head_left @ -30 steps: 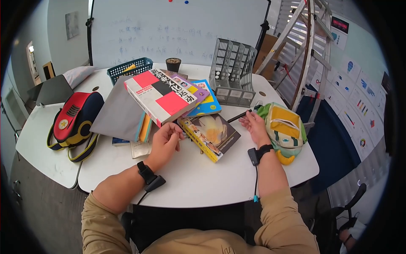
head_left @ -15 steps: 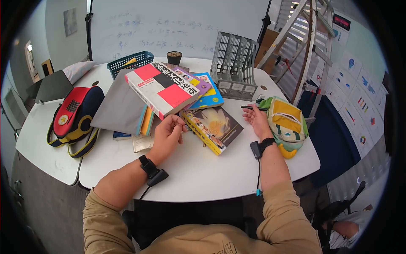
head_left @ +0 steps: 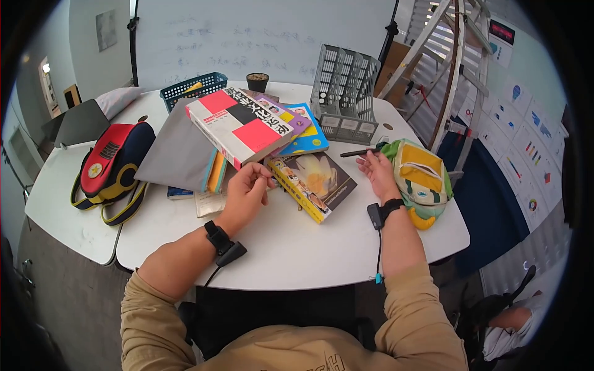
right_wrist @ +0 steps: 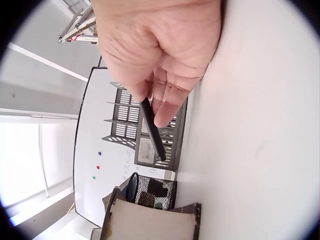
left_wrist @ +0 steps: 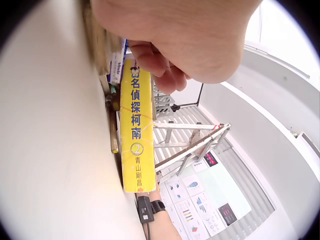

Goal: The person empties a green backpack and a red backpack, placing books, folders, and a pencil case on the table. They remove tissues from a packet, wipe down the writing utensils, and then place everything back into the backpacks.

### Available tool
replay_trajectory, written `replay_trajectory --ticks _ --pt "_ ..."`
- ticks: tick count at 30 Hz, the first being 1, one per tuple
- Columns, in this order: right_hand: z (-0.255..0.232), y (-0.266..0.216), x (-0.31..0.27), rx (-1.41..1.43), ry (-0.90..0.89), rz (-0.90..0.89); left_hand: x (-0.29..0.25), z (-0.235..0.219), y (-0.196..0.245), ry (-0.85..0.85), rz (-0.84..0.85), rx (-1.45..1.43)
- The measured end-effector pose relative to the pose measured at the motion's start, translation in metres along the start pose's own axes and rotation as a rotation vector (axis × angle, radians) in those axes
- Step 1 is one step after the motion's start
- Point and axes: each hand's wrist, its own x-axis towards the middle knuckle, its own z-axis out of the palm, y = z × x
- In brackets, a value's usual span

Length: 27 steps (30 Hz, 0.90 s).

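My right hand point(head_left: 378, 173) pinches a black pen point(head_left: 357, 153) between thumb and fingers, over the right part of the table. In the right wrist view the pen point(right_wrist: 153, 131) juts out from the fingertips. My left hand point(head_left: 247, 190) hangs loosely curled with nothing seen in it, near the lower corner of a thick red, white and black book point(head_left: 238, 127). Between the hands lies a thick comic book point(head_left: 315, 182) with a dark cover; its yellow spine point(left_wrist: 135, 130) faces the left wrist camera.
Blue and purple books point(head_left: 304, 139), a grey folder point(head_left: 173, 148) and a teal basket point(head_left: 213, 83) fill the back. A grey file rack point(head_left: 346, 93) stands behind. A red and navy backpack point(head_left: 114, 164) sits left, a green and yellow bag point(head_left: 421, 179) right. A mesh cup point(right_wrist: 157, 192) stands beyond.
The pen has swung in my right fingers, first to lie nearly level, then to point left. The right hand has risen slightly in view. My left hand stays much the same.
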Motion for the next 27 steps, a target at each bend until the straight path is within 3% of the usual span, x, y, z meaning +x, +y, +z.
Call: replay_trajectory --ticks 12,27 --pt "-0.002 0.002 0.003 -0.11 -0.014 -0.014 0.001 -0.002 0.0 0.005 -0.005 -0.002" --pt "-0.01 0.009 0.008 -0.038 -0.039 -0.016 0.002 -0.002 -0.002 -0.013 0.005 -0.006"
